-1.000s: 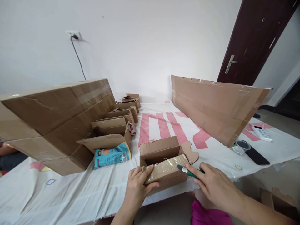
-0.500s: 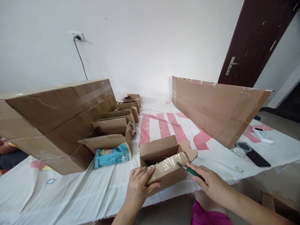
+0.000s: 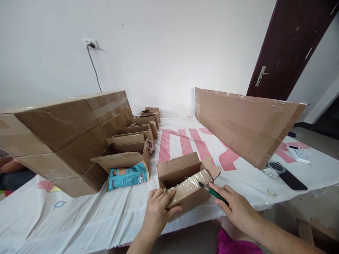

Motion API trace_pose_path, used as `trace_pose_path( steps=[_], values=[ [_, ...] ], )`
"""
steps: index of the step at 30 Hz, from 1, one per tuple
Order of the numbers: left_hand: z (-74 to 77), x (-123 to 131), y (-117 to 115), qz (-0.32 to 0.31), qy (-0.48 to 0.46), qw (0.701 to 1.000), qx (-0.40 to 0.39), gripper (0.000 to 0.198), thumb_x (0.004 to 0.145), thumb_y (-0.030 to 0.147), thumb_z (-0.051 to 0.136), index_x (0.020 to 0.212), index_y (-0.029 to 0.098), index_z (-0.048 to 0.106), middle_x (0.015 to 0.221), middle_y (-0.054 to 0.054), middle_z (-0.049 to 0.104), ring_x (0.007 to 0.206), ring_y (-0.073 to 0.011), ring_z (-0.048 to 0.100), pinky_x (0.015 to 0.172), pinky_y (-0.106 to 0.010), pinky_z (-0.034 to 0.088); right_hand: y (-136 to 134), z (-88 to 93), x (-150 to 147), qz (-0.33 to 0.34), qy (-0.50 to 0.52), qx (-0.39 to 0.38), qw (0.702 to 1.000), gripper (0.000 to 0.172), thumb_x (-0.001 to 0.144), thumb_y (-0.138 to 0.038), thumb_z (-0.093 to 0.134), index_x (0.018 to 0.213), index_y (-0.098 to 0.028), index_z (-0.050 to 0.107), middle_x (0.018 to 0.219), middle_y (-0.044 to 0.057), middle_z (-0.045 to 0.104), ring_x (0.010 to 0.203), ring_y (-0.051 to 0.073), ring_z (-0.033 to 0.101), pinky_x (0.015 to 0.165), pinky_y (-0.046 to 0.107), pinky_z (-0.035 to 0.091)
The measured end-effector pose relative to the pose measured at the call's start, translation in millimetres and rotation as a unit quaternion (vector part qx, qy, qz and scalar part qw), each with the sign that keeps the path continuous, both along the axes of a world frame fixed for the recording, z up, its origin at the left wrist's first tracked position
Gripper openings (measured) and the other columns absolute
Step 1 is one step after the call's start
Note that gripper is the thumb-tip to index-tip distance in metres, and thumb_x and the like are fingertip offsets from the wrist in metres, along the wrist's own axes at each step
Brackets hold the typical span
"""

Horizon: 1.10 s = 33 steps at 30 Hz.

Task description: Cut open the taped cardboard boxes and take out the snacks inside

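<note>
An open cardboard box (image 3: 190,201) stands near the front edge of the cloth-covered table, with shiny clear tape along its near flap. My left hand (image 3: 158,208) grips the left end of that flap, thumb on the near side and fingers over the top. In my right hand (image 3: 233,203) is a green-handled knife (image 3: 218,195), its blade touching the taped flap near the right corner. A torn, curved flap (image 3: 212,167) sticks out at the box's right end. The inside of the box is mostly in shadow.
A blue snack packet (image 3: 128,176) leans on a row of open boxes (image 3: 119,160) beside a large stacked carton wall (image 3: 79,141). Right stand a cardboard panel (image 3: 243,123), a clear cup (image 3: 274,169), a black phone-like slab (image 3: 292,179) and a white packet (image 3: 298,154).
The knife and my right hand have moved slightly left along the taped flap. My left hand keeps its hold. The whole view has shifted a little.
</note>
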<state>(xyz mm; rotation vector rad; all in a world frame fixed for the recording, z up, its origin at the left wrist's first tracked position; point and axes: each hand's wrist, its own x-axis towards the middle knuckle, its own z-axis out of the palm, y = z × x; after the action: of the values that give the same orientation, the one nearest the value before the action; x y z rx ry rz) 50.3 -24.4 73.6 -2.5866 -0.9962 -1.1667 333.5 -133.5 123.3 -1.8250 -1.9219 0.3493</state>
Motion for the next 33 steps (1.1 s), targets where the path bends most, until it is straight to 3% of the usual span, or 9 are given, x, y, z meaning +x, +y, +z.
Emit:
trace_pose_path(
  steps=[3, 6, 12, 18, 22, 28, 33],
  values=[
    [1.6, 1.5, -0.9, -0.003, -0.004, 1.000, 0.007, 0.050, 0.071, 0.056, 0.070, 0.106, 0.020, 0.066, 0.074, -0.003, 0.073, 0.069, -0.0212, 0.061, 0.071, -0.036, 0.040, 5.8, -3.0, 0.4, 0.016, 0.100, -0.032, 0.994, 0.045, 0.095, -0.037, 0.041, 0.138, -0.026, 0.047, 0.124, 0.010, 0.061, 0.114, 0.023, 0.059, 0.097, 0.038, 0.047],
    [4.4, 2.9, -2.7, -0.010, -0.009, 1.000, 0.012, 0.049, 0.074, 0.055, 0.068, 0.107, 0.020, 0.065, 0.073, -0.003, 0.073, 0.069, -0.0211, 0.060, 0.071, -0.035, 0.039, 7.1, -0.9, 2.1, 0.036, 0.141, -0.046, 0.988, 0.046, 0.094, -0.037, 0.042, 0.137, -0.022, 0.049, 0.132, 0.011, 0.057, 0.123, 0.025, 0.053, 0.104, 0.040, 0.042],
    [9.1, 4.5, -5.8, -0.008, -0.009, 1.000, 0.024, 0.048, 0.075, 0.053, 0.067, 0.109, 0.019, 0.063, 0.074, -0.002, 0.073, 0.070, -0.0208, 0.060, 0.072, -0.034, 0.039, -4.8, 13.6, 1.1, 0.022, -0.073, -0.012, 0.997, 0.047, 0.093, -0.027, 0.046, 0.138, -0.038, 0.044, 0.098, 0.005, 0.060, 0.087, 0.022, 0.064, 0.076, 0.038, 0.054],
    [8.3, 3.8, -4.5, -0.020, -0.010, 0.999, 0.033, 0.047, 0.075, 0.052, 0.067, 0.106, 0.017, 0.064, 0.073, -0.002, 0.073, 0.069, -0.0200, 0.058, 0.072, -0.033, 0.038, 0.7, 16.4, -8.6, 0.005, -0.197, 0.037, 0.980, 0.049, 0.090, -0.023, 0.051, 0.137, -0.038, 0.045, 0.091, 0.004, 0.057, 0.077, 0.020, 0.064, 0.067, 0.033, 0.054],
    [9.8, 4.6, -8.1, -0.039, -0.026, 0.999, 0.018, 0.045, 0.078, 0.054, 0.062, 0.104, 0.018, 0.065, 0.073, -0.002, 0.072, 0.070, -0.0199, 0.057, 0.072, -0.033, 0.036, 11.9, 11.4, -7.2, -0.040, -0.224, 0.065, 0.972, 0.048, 0.091, -0.025, 0.050, 0.138, -0.033, 0.045, 0.097, 0.008, 0.060, 0.083, 0.024, 0.065, 0.068, 0.036, 0.055],
    [12.2, 4.9, -8.2, -0.035, -0.022, 0.999, 0.004, 0.046, 0.076, 0.054, 0.065, 0.104, 0.017, 0.065, 0.077, -0.002, 0.072, 0.072, -0.0198, 0.058, 0.073, -0.033, 0.036, 16.9, 19.1, -0.1, -0.025, -0.125, 0.109, 0.986, 0.046, 0.092, -0.027, 0.048, 0.138, -0.026, 0.039, 0.117, 0.011, 0.058, 0.099, 0.026, 0.062, 0.079, 0.040, 0.054],
    [9.3, 4.4, -4.3, -0.040, -0.024, 0.999, -0.002, 0.046, 0.076, 0.053, 0.065, 0.104, 0.017, 0.065, 0.075, -0.002, 0.072, 0.071, -0.0196, 0.058, 0.072, -0.034, 0.037, 30.2, 34.0, -4.4, 0.067, -0.064, 0.136, 0.986, 0.038, 0.086, -0.018, 0.056, 0.122, -0.023, 0.047, 0.114, 0.008, 0.062, 0.103, 0.024, 0.060, 0.089, 0.038, 0.048]
  ],
)
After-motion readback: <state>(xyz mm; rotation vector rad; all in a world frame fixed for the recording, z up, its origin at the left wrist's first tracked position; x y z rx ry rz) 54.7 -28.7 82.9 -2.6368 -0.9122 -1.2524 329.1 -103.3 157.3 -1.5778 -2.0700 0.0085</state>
